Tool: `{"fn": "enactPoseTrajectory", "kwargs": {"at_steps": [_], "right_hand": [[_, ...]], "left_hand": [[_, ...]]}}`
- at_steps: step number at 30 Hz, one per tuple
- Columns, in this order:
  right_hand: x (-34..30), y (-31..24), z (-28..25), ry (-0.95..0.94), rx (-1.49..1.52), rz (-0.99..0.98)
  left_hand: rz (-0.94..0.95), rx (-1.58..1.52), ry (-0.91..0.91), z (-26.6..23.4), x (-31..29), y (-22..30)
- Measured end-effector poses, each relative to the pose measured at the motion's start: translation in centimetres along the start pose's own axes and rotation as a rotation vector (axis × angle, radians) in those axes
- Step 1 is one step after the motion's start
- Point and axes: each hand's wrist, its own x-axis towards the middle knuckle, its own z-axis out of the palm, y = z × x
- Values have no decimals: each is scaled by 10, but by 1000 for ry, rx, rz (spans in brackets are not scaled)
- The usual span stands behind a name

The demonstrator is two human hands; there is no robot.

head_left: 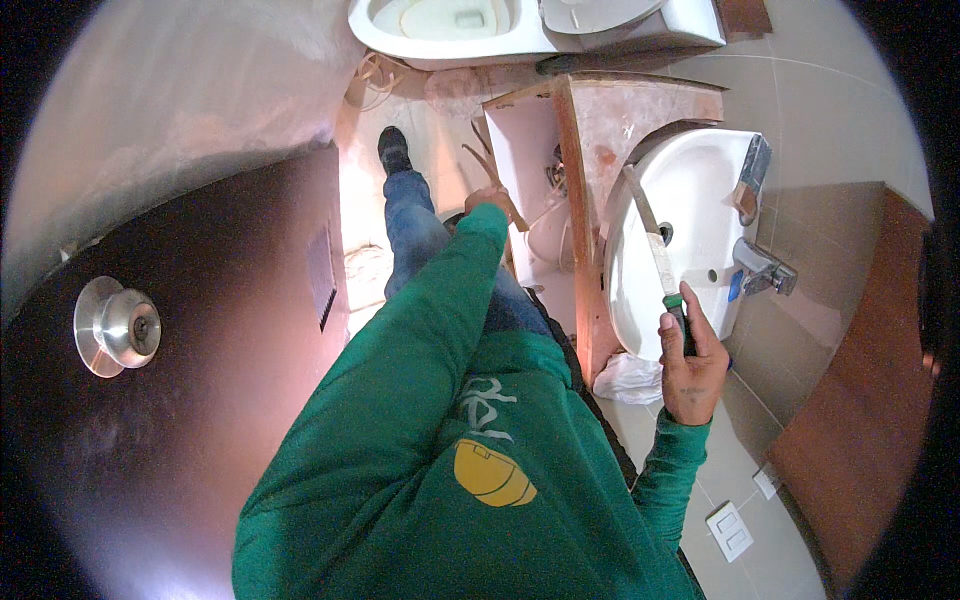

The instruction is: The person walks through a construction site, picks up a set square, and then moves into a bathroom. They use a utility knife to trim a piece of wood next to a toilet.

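I hold a long, narrow-bladed, green-and-black-handled tool in closed right fingers, presumably keeping its blade beyond them, the left fingers' grip unclear.

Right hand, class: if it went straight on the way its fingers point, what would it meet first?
Probably the white washbasin: the right hand points over it, with the long-bladed tool it grips reaching ahead. The hand's height is unclear in this single view, so it might pass over.

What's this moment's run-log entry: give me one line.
right hand: holding green-and-black-handled tool over white sink | left hand: at open cabinet, grip unclear
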Motion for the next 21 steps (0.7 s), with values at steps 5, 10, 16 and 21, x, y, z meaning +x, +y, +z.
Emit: {"fn": "enactPoseTrajectory", "kwargs": {"at_steps": [5,10,16,21], "right_hand": [[6,-13,11,-53,-22,-68],[8,-13,25,-21,9,-133],[20,-37,36,-68,31,-108],[29,-52,48,-58,85,-118]], "left_hand": [[88,440,-90,-25,18,10],[113,1550,66,-6,-15,52],[347,2105,-309,-29,-97,42],[564,2287,-601,-44,-145,18]]}}
